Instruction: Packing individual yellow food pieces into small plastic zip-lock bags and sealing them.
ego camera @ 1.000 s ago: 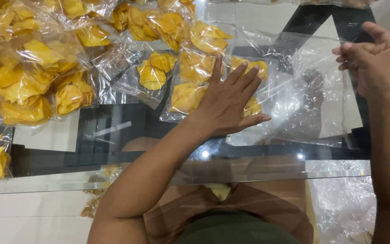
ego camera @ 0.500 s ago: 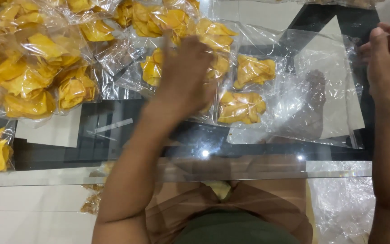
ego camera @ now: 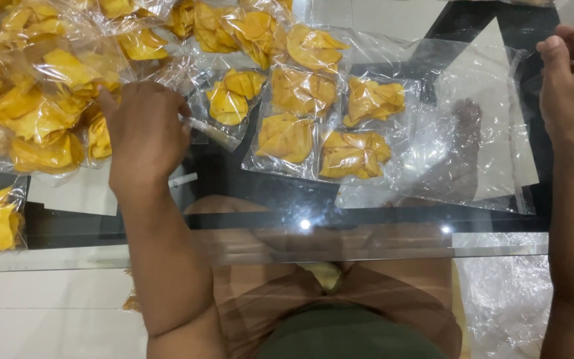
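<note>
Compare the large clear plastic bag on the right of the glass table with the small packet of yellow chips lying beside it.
The large clear plastic bag looks empty and lies spread flat; the small packet of yellow chips is filled and bulges. The bag is far bigger than the packet. The right hand is at the bag's edge; no hand touches the packet. Both are transparent plastic and rest on the glass table.

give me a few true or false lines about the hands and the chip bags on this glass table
1. The left hand rests among clear plastic bags of yellow chips. True.
2. The right hand lies flat on a chip bag. False: it is raised at the right edge, beside the empty clear plastic bags.
3. The chips are green. False: they are yellow.
4. The bags lie on a glass table. True.
</note>
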